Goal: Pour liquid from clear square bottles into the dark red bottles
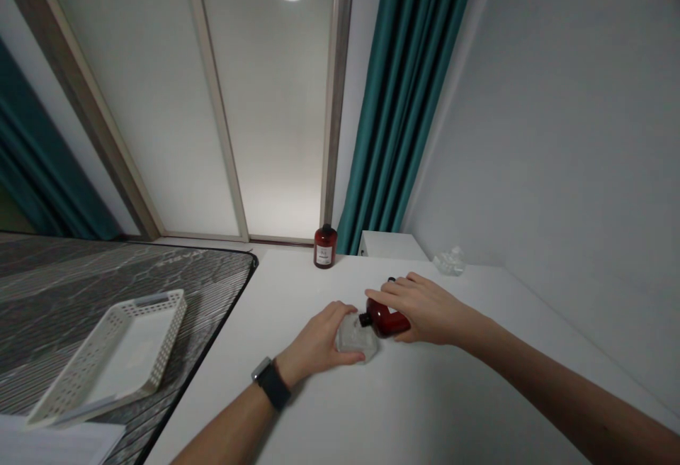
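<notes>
Right hand is clamped over the dark red bottle, tipped on its side mid-table, black neck pointing left. Left hand wraps its fingers around a clear plastic wrap right at that neck, pressing it to the white table. Far back, a second red bottle stands upright; a white basket sits at left.

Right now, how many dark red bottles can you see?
2: one upright dark red bottle by the teal curtain, one tilted dark red bottle under the right hand.
</notes>
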Demonstrator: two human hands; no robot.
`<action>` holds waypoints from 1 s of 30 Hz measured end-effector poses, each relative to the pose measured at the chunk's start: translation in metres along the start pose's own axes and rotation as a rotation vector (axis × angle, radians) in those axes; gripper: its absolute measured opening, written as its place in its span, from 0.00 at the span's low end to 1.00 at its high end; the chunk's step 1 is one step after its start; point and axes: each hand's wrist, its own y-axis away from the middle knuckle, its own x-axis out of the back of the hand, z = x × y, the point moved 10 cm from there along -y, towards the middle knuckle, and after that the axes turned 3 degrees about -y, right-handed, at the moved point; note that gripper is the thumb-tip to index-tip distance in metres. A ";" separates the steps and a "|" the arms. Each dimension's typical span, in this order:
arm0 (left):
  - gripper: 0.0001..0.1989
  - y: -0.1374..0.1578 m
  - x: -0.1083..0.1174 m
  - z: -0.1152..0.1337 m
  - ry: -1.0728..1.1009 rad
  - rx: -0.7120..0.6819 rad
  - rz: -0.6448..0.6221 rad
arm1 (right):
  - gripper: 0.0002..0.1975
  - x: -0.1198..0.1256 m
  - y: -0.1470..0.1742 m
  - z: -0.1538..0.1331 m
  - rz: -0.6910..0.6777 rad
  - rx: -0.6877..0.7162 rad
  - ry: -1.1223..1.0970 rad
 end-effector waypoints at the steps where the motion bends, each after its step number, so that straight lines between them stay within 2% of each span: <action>1: 0.34 0.000 0.000 0.000 0.001 -0.002 0.001 | 0.36 0.000 0.000 0.000 0.000 0.000 0.003; 30: 0.34 0.000 -0.001 0.000 0.008 -0.005 -0.013 | 0.34 0.003 0.000 -0.002 0.026 0.016 0.031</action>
